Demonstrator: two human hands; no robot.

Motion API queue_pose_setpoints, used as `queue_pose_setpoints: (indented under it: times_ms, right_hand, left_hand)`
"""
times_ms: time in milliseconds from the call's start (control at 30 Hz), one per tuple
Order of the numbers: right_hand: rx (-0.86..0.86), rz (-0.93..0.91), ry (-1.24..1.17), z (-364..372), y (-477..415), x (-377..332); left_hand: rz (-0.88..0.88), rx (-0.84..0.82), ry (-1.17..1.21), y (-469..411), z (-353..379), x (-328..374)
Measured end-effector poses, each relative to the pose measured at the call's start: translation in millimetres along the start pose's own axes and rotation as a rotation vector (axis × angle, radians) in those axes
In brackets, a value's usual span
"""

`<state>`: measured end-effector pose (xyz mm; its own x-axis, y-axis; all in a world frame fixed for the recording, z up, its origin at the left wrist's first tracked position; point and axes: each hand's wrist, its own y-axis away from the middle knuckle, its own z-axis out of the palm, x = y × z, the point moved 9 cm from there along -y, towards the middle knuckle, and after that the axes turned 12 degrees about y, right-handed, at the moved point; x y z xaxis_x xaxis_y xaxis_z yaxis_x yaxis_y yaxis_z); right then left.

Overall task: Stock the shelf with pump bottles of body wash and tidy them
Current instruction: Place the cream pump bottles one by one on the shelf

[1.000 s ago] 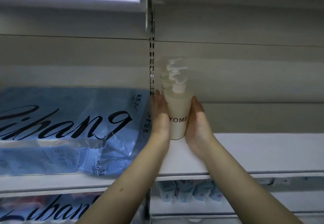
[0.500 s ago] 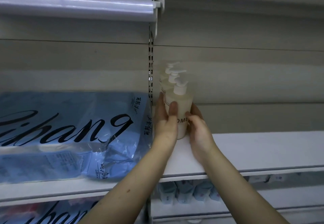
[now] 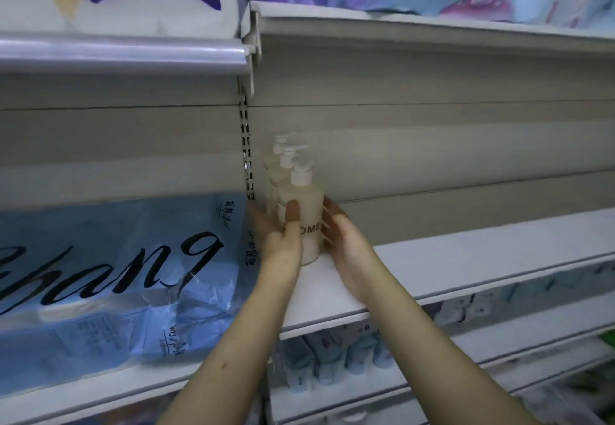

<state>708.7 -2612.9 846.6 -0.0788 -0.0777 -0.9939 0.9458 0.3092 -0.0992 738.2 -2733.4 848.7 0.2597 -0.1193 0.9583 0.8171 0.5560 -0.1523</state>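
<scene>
Three cream pump bottles stand in a row running front to back at the left end of the white shelf (image 3: 466, 258). The front bottle (image 3: 307, 204) shows black lettering; the two behind it (image 3: 278, 171) are mostly hidden. My left hand (image 3: 283, 241) grips the front bottle from the left, thumb across its face. My right hand (image 3: 346, 244) lies against the bottle's right side, fingers spread and blurred.
A big blue plastic-wrapped pack (image 3: 109, 274) with black script fills the shelf bay to the left. A slotted upright (image 3: 246, 158) divides the bays. The shelf above (image 3: 399, 28) carries printed packs. Small pale-blue packs (image 3: 319, 358) sit on the shelf below.
My left thumb has come round onto the front bottle's face, and my right hand has loosened from its side. The view has tilted up, bringing the upper shelf into sight.
</scene>
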Motion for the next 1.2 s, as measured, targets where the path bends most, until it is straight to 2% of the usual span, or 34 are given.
queue_pose_setpoints:
  times_ms: [100,233,333,500,700,833,933,1200]
  right_hand:
    - [0.066,0.006,0.038,-31,28,-9]
    - [0.200,-0.088,0.036,-84,85,-36]
    - [0.344,-0.143,0.048,-131,134,-51]
    - [0.524,-0.170,0.166,-219,238,-62]
    - [0.720,-0.085,0.235,-340,407,-72]
    - [0.898,-0.062,0.241,-404,513,-88]
    - [1.020,-0.083,0.250,-442,577,-104]
    - [1.292,-0.065,0.264,-511,699,-103]
  left_hand:
    - [0.143,-0.057,0.015,24,-3,20]
    - [0.312,-0.116,0.028,80,7,42]
    - [0.376,-0.279,0.037,127,51,55]
    - [0.228,-0.553,0.129,223,139,43]
    - [0.039,-0.717,0.286,379,228,20]
    - [-0.043,-0.889,0.331,479,283,15]
    - [-0.077,-1.017,0.348,543,321,23]
    - [-0.212,-1.205,0.340,654,397,5]
